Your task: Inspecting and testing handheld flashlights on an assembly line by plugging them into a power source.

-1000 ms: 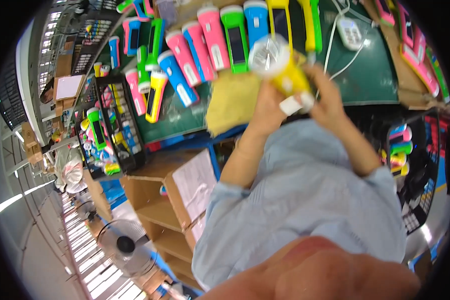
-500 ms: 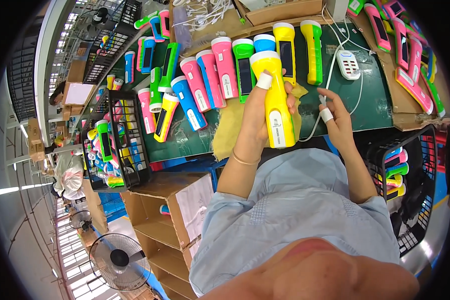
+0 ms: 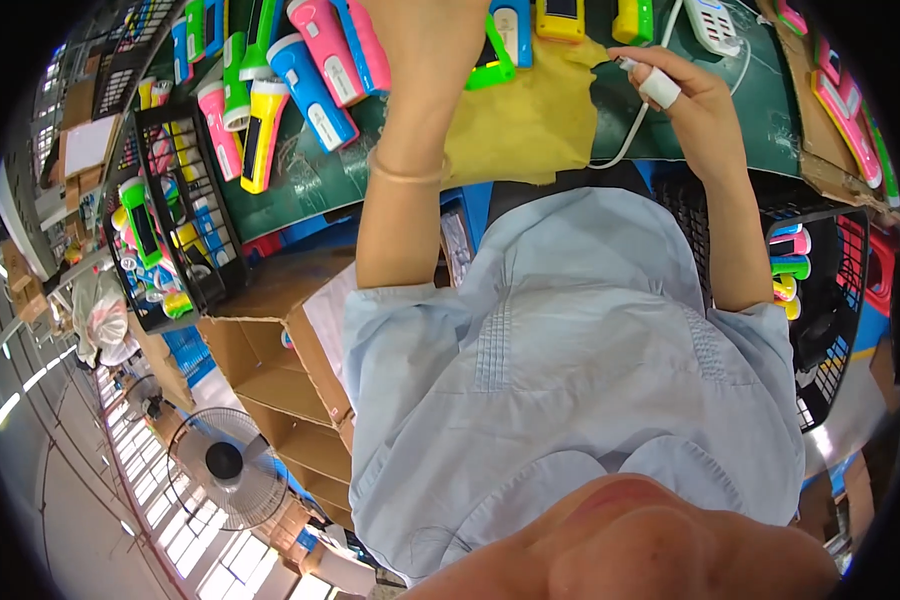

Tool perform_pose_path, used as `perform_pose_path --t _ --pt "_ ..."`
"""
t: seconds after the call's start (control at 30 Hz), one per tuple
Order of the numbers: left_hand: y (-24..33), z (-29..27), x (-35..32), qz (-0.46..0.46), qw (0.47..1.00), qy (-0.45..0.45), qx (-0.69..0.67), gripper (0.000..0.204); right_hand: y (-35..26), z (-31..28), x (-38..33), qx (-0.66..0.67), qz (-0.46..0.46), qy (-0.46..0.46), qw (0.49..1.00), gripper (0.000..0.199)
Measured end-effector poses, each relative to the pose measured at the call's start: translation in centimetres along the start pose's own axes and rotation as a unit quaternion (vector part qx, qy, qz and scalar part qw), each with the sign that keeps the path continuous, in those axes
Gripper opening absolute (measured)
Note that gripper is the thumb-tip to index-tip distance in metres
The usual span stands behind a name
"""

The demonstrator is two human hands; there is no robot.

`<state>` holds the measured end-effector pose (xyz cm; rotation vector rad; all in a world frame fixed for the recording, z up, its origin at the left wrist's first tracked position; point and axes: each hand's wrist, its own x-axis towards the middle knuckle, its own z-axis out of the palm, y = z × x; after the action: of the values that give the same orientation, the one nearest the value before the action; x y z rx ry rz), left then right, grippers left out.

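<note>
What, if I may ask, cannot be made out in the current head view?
- Left hand: fingers cut off by the head view's upper edge; whether they hold anything can't be told.
- Yellow flashlight beyond the yellow cloth: far end cut off by that same edge.
- Green flashlight at right: partly hidden in the head view behind the right forearm.

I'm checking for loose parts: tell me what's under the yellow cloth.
Green tabletop shows beside the yellow cloth; whatever lies directly beneath it is covered.
</note>
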<state>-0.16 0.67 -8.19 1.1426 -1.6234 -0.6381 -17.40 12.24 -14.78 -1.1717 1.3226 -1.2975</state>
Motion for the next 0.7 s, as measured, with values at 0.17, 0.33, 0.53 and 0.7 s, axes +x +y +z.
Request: perform_pose_path --t 0.17,0.33,0.53,0.7 --pt "-2.0 0.2 0.0 0.023 0.997 0.034 0.073 0.068 0.5 1.0 0.9 0.026 0.014 0.007 1.0 0.022" --pt "-2.6 -2.2 -2.0 -0.331 0.72 -0.261 -0.552 0.031 -3.9 3.5 1.6 -0.068 -0.076 -0.013 0.995 0.01" --pt "-1.8 0.2 -5.1 -0.281 0.85 -0.207 -0.395 0.03 -3.4 3.8 3.4 -0.132 -0.387 -0.04 0.912 0.019" --pt "-0.4 -1.1 -5.8 -0.171 0.791 -0.2 -0.552 0.061 -5.8 2.3 0.7 -0.116 -0.141 -0.268 0.946 0.017"
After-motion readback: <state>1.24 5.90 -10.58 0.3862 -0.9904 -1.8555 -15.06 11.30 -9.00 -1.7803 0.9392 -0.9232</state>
